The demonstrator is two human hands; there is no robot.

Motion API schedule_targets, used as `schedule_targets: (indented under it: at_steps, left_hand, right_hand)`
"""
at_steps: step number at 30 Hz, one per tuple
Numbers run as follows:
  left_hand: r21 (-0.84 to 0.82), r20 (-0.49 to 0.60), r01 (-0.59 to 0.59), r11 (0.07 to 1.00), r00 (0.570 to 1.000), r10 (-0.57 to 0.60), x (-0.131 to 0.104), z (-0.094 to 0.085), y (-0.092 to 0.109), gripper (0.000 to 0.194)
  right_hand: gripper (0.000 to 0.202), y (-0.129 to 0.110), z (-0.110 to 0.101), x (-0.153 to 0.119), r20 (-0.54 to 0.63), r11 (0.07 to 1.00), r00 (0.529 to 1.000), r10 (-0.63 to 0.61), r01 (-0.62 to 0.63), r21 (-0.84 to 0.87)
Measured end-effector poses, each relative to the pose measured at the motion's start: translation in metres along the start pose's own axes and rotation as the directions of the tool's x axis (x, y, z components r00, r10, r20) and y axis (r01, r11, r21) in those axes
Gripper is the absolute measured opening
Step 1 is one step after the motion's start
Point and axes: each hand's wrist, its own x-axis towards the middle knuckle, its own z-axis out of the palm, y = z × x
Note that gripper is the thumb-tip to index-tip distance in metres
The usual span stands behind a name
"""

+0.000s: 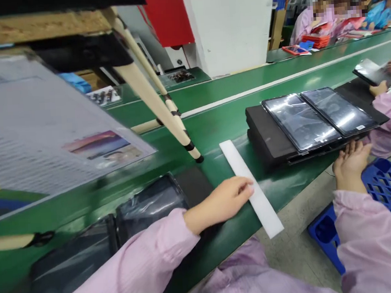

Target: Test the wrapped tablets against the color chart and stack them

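My left hand point(225, 200) is over the belt, its fingers curled and their tips at the middle of a white foam strip point(232, 158). The strip slants across the green surface, its near end reaching past the edge. My right hand point(351, 162) is palm up with fingers apart, the fingertips at the near edge of a black foam stack point(272, 135). Two film-covered tablets point(301, 120) lie side by side on that stack. Left of my left hand, more film-covered tablets point(149, 204) sit in black foam, partly hidden by my sleeve.
A slanted pole stand point(160, 104) holds a printed sheet point(49, 133) above the left of the green belt point(212, 103). A blue plastic pallet point(383, 183) is on the floor at right. A co-worker's hands point(379, 89) hold a tablet at far right; several people sit beyond.
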Motion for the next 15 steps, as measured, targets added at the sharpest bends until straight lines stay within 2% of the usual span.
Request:
schedule_targets:
  at_steps: [3, 5, 6, 7, 8, 9, 10, 11, 12, 15]
  left_hand:
    - [0.126, 0.188, -0.115, 0.985, 0.978, 0.09, -0.074, -0.004, -0.023, 0.031]
    - [0.181, 0.252, -0.115, 0.977, 0.965, 0.067, -0.118, -0.005, -0.037, 0.032]
    - [0.189, 0.253, -0.088, 0.978, 0.967, 0.038, -0.137, -0.005, -0.043, 0.032]
    - [0.185, 0.233, -0.05, 0.982, 0.973, 0.006, -0.155, -0.005, -0.049, 0.032]
    - [0.164, 0.195, -0.007, 0.986, 0.98, -0.025, -0.17, -0.005, -0.053, 0.032]
    - [0.131, 0.148, 0.033, 0.991, 0.988, -0.052, -0.184, -0.005, -0.057, 0.032]
    - [0.092, 0.096, 0.062, 0.994, 0.993, -0.07, -0.198, -0.004, -0.061, 0.032]
    - [0.058, 0.042, 0.077, 0.995, 0.996, -0.079, -0.211, -0.003, -0.065, 0.032]
    - [0.039, -0.011, 0.083, 0.996, 0.997, -0.083, -0.224, -0.001, -0.07, 0.032]
    - [0.085, -0.213, 0.109, 0.99, 0.973, -0.089, -0.264, 0.009, -0.091, 0.032]
  right_hand:
    - [0.079, -0.03, 0.016, -0.076, -0.046, 0.996, 0.996, 0.075, -0.072, 0.06]
    - [0.074, -0.062, 0.022, -0.122, 0.015, 0.995, 1.0, -0.002, 0.001, 0.099]
    - [0.069, -0.08, 0.024, -0.141, 0.104, 0.989, 0.991, -0.08, 0.067, 0.131]
    - [0.061, -0.098, 0.027, -0.157, 0.237, 0.977, 0.954, -0.183, 0.149, 0.155]
    - [0.058, -0.115, 0.03, -0.17, 0.374, 0.958, 0.883, -0.284, 0.245, 0.151]
    - [0.058, -0.13, 0.034, -0.18, 0.495, 0.931, 0.792, -0.359, 0.343, 0.127]
    - [0.061, -0.142, 0.038, -0.187, 0.584, 0.896, 0.706, -0.401, 0.433, 0.092]
    - [0.066, -0.15, 0.043, -0.19, 0.636, 0.862, 0.649, -0.418, 0.504, 0.053]
    - [0.071, -0.154, 0.047, -0.191, 0.652, 0.838, 0.629, -0.424, 0.545, 0.019]
    - [0.075, -0.149, 0.058, -0.183, 0.638, 0.854, 0.653, -0.407, 0.521, 0.012]
